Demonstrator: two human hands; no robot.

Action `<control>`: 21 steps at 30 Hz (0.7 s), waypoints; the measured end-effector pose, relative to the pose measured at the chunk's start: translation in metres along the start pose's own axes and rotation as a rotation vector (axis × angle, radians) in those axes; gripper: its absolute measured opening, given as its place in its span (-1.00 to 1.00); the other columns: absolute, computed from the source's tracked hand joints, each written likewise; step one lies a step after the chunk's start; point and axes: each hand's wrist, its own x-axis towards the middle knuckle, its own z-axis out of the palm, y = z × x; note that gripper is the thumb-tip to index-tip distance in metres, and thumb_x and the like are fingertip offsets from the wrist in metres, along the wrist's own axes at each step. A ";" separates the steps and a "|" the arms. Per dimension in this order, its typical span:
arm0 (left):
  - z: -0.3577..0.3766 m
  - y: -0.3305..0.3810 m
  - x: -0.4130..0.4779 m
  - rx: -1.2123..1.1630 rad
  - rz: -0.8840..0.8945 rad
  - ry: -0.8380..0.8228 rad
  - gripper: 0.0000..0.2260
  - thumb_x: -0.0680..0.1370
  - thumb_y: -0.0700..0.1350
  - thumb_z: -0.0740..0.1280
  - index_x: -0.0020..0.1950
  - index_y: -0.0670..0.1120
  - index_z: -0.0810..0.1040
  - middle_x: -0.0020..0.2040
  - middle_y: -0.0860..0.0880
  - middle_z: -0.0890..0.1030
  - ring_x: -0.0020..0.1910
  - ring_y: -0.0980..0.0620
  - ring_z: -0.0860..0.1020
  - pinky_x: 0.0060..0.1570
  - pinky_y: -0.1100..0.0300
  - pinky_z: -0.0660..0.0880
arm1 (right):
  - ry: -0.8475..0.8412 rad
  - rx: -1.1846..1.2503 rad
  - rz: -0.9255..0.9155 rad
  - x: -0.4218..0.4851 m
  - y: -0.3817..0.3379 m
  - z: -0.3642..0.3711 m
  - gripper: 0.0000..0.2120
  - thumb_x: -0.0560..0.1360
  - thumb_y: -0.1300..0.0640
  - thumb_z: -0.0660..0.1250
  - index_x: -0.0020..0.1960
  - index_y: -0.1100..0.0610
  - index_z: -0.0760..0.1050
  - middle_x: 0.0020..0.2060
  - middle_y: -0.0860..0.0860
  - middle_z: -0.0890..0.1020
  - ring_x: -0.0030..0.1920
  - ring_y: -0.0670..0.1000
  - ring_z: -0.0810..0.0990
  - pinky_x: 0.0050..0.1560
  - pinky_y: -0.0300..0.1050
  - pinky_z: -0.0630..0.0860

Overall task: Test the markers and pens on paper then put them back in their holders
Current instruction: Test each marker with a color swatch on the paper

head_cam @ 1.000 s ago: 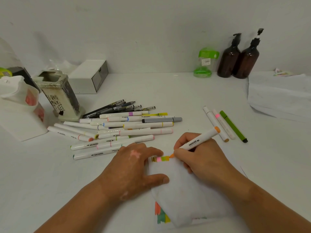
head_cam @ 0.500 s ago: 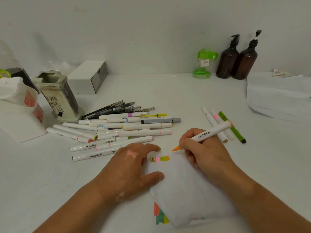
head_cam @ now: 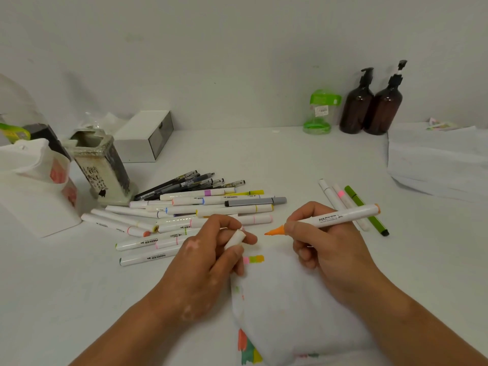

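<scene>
Closest to us, the folded paper (head_cam: 290,299) sits between our forearms. Our left hand (head_cam: 208,262) has the white cap (head_cam: 235,238) pinched between thumb and fingers, and our right hand (head_cam: 324,249) is curled round the uncapped orange marker (head_cam: 343,216), tip just above the paper and aimed at the cap. Further back, the marker pile (head_cam: 211,207) lies beside the pen holder (head_cam: 103,167).

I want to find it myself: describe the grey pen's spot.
Start at the tall patterned holder on the left. A heap of white markers lies beside it; the grey pen is at its right edge, the only grey barrel there.
</scene>
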 end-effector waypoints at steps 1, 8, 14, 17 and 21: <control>0.000 -0.001 0.000 -0.020 0.003 0.000 -0.84 0.65 -0.18 0.25 0.13 0.08 0.40 0.03 0.19 0.69 -0.20 0.05 0.65 -0.13 0.30 0.53 | -0.008 0.023 -0.009 0.000 0.000 -0.001 -0.92 0.32 0.15 0.48 -0.25 0.10 0.59 -0.50 0.05 0.45 -0.49 -0.02 0.40 -0.53 -0.21 0.32; -0.001 -0.002 0.002 -0.106 0.016 0.025 -0.82 0.49 0.11 0.33 0.05 0.11 0.57 -0.10 0.12 0.71 -0.28 0.04 0.64 -0.20 0.35 0.53 | -0.093 0.174 0.006 0.000 0.000 0.000 -0.93 0.36 0.21 0.37 -0.23 0.11 0.63 -0.44 0.13 0.54 -0.49 0.03 0.47 -0.52 -0.20 0.39; 0.001 0.000 0.001 -0.023 0.067 0.058 -0.86 0.48 0.08 0.38 0.03 0.21 0.63 -0.29 0.15 0.63 -0.35 0.14 0.58 -0.31 0.48 0.40 | -0.176 0.044 -0.001 -0.003 0.003 0.002 -0.92 0.34 0.11 0.48 -0.19 0.10 0.64 -0.38 0.16 0.63 -0.43 0.04 0.56 -0.47 -0.19 0.45; 0.002 0.001 -0.002 -0.033 0.081 0.051 -0.85 0.50 0.07 0.37 0.06 0.21 0.63 -0.25 0.11 0.65 -0.34 0.11 0.58 -0.30 0.44 0.42 | -0.196 0.024 0.009 -0.004 0.005 0.005 -0.99 0.41 0.18 0.45 -0.17 0.09 0.65 -0.34 0.16 0.66 -0.40 0.03 0.59 -0.44 -0.20 0.48; 0.002 0.001 -0.002 -0.048 0.105 0.052 -0.89 0.55 -0.04 0.38 0.04 0.14 0.64 -0.26 0.16 0.65 -0.36 0.14 0.58 -0.31 0.44 0.42 | -0.212 0.049 0.030 -0.004 0.004 0.005 -0.98 0.42 0.18 0.46 -0.16 0.13 0.66 -0.32 0.20 0.67 -0.37 0.05 0.61 -0.39 -0.19 0.52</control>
